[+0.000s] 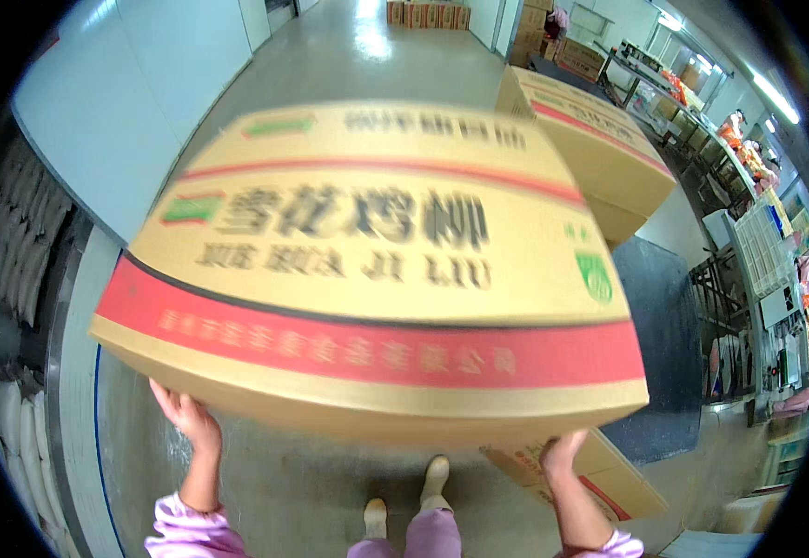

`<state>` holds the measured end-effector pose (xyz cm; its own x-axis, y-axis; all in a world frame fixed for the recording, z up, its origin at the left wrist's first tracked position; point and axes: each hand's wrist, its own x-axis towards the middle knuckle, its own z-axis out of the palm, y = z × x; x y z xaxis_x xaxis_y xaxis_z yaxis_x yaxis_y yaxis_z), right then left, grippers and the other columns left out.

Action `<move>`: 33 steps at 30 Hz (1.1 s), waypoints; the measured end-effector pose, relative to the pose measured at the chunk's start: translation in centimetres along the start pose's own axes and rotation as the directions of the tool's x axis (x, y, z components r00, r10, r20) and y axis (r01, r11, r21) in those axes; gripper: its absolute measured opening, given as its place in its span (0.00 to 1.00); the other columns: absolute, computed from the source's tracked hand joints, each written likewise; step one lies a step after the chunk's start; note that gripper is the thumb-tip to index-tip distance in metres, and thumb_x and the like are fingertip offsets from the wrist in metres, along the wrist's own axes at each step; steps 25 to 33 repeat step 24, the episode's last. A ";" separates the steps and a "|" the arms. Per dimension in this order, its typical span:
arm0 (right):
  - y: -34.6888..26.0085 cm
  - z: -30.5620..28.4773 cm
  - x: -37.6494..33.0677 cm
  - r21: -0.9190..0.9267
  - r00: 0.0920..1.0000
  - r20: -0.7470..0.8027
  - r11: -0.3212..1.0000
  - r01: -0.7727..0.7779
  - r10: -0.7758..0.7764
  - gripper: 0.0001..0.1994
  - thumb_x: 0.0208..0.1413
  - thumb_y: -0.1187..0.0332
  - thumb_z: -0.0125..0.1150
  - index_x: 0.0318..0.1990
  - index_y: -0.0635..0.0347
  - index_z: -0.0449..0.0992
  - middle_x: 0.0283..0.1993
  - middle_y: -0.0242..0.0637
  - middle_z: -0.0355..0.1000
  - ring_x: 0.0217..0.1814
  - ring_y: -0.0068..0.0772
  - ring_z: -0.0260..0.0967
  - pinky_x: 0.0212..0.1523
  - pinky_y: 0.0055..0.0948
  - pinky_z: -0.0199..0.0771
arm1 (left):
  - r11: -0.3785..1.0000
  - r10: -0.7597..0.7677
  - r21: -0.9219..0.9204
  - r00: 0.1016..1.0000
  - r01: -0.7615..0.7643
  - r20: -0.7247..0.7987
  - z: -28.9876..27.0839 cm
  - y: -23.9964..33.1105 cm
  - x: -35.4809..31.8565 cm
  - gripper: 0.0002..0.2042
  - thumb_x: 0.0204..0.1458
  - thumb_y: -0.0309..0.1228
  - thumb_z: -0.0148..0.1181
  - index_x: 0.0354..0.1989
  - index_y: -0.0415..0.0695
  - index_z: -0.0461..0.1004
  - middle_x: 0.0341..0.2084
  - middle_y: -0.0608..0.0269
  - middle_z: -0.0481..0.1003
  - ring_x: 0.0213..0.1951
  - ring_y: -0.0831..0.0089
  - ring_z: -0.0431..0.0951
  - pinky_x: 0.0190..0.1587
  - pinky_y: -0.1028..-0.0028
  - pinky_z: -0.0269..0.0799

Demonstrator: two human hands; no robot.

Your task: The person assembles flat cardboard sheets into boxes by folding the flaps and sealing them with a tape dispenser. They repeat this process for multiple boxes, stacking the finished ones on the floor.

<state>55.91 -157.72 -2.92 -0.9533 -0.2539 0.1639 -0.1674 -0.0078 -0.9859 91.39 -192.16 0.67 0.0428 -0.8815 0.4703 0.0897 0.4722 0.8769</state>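
A large tan cardboard box (pixel 377 293) with red bands and dark printing fills the middle of the view, its edges slightly blurred. My left hand (pixel 186 420) supports its lower left edge from beneath. Under the near right corner, my right hand (pixel 564 452) is closed against the box; part of its fingers is hidden by the cardboard. The box is held up above the floor, in front of my legs. Beyond it on the right rests another similar carton (pixel 600 139), partly covered by the held box.
A dark flat surface (pixel 660 353) lies on the right, with a piece of printed cardboard (pixel 623 474) below it. White wall panels (pixel 135 93) and shelving with stacked pale bags (pixel 23 437) line the left. Cluttered worktables (pixel 767 279) run along the right; cartons (pixel 428 16) stand far ahead.
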 end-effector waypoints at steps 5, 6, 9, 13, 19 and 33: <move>-2.4 11.1 19.4 0.052 0.989 0.064 0.990 0.133 -0.136 0.24 0.61 0.52 0.47 0.51 0.67 0.63 0.47 0.48 0.66 0.51 0.44 0.62 0.52 0.39 0.60 | 0.997 -0.042 -0.057 0.996 0.047 0.085 11.8 -5.2 11.3 0.27 0.57 0.31 0.50 0.63 0.38 0.50 0.58 0.56 0.60 0.58 0.67 0.62 0.60 0.67 0.57; -3.2 13.3 23.0 -0.109 0.964 0.123 0.962 0.251 -0.237 0.24 0.61 0.52 0.45 0.49 0.68 0.64 0.44 0.51 0.67 0.48 0.48 0.64 0.50 0.40 0.62 | 0.997 -0.048 -0.049 0.992 0.053 0.113 14.3 -6.2 13.6 0.27 0.57 0.31 0.50 0.63 0.39 0.50 0.58 0.56 0.59 0.58 0.67 0.62 0.60 0.67 0.56; -3.4 19.9 30.7 -0.240 0.940 0.156 0.912 0.334 -0.303 0.26 0.62 0.49 0.42 0.46 0.70 0.66 0.40 0.58 0.70 0.46 0.58 0.67 0.47 0.42 0.64 | 0.991 -0.132 0.022 0.970 0.130 0.204 21.2 -12.2 18.8 0.28 0.58 0.32 0.51 0.64 0.40 0.48 0.59 0.55 0.58 0.59 0.66 0.60 0.61 0.66 0.55; 5.4 20.1 40.4 -0.532 0.984 0.127 0.829 0.172 -0.123 0.28 0.61 0.47 0.41 0.46 0.71 0.65 0.43 0.61 0.71 0.47 0.58 0.68 0.49 0.45 0.64 | 0.944 -0.323 0.169 0.901 0.284 0.291 32.6 -19.3 18.2 0.31 0.58 0.33 0.54 0.65 0.42 0.44 0.62 0.54 0.53 0.61 0.64 0.58 0.62 0.65 0.52; 13.0 16.8 35.9 -0.450 0.990 0.077 0.882 0.139 -0.117 0.19 0.59 0.58 0.52 0.44 0.69 0.66 0.40 0.53 0.72 0.42 0.52 0.71 0.45 0.43 0.67 | 0.886 -0.437 0.315 0.838 0.340 0.325 37.4 -23.2 18.0 0.40 0.55 0.35 0.58 0.69 0.50 0.35 0.64 0.51 0.49 0.62 0.61 0.56 0.59 0.62 0.58; 10.9 10.0 20.3 0.277 0.936 0.161 0.896 -0.347 0.312 0.23 0.48 0.72 0.63 0.53 0.60 0.65 0.43 0.35 0.74 0.44 0.33 0.73 0.48 0.37 0.71 | 0.756 -0.654 0.270 0.702 0.596 0.281 38.9 -20.2 12.1 0.43 0.54 0.35 0.59 0.69 0.49 0.33 0.64 0.49 0.51 0.50 0.66 0.68 0.47 0.66 0.69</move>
